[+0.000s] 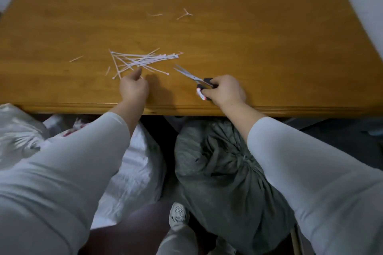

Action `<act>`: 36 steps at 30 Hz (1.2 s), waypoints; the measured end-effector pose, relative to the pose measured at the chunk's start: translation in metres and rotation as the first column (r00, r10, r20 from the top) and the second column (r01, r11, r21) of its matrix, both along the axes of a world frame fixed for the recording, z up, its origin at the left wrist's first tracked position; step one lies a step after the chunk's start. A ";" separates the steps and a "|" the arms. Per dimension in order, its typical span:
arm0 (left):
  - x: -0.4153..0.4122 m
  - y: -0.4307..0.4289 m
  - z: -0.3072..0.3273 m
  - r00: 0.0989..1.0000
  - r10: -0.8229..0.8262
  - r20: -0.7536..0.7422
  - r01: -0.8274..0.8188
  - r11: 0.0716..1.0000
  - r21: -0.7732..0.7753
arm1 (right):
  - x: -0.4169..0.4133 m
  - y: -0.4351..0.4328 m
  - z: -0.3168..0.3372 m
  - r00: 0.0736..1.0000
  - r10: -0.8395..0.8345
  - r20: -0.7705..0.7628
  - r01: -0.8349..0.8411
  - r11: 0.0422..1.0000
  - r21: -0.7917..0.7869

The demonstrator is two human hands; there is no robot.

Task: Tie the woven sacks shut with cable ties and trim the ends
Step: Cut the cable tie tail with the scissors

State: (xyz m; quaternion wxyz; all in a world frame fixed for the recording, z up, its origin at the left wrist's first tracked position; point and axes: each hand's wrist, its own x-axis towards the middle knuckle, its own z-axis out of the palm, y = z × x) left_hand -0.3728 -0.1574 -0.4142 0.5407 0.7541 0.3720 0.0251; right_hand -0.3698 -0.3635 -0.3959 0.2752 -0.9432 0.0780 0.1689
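Left hand (133,87) reaches the ties (143,61) on the surface (248,47), fingers' hold unclear; right hand (224,90), beside the ties, grips scissors (191,76). Next, likely: pinch one tie for the white sack (141,172).

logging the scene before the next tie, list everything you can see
table: one, orange-brown wood, across the top
ties: loose pile, white, on table by left grip
cut ends: several, white, scattered on table
scissors: one, silver blades, black handles, in right grip
white sack: one, below table edge, left
green sack: one, grey-green, neck gathered, below right arm
bag: one, pale, far left
shoe: one, pale grey, bottom centre
left grip: one, fingers at the ties
right grip: one, holds scissors handles
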 end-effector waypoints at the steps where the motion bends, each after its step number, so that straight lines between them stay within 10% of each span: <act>1: 0.002 0.004 0.000 0.999 -0.032 0.003 0.032 0.999 0.009 | 0.007 0.010 -0.002 1.000 -0.004 0.021 0.004 1.000 0.008; 21: -0.010 -0.015 -0.021 0.872 -0.487 0.046 0.455 0.843 0.288 | 0.056 0.061 -0.022 0.988 0.137 0.066 -0.134 0.990 -0.047; 28: -0.026 -0.044 -0.018 0.834 -0.551 0.008 0.523 0.797 0.302 | 0.022 0.012 -0.017 0.961 -0.088 0.261 0.069 0.994 0.080; 36: -0.069 -0.127 -0.034 0.560 -0.822 -0.107 0.812 0.517 0.271 | -0.058 -0.105 -0.042 0.949 -0.290 0.122 0.279 0.955 0.100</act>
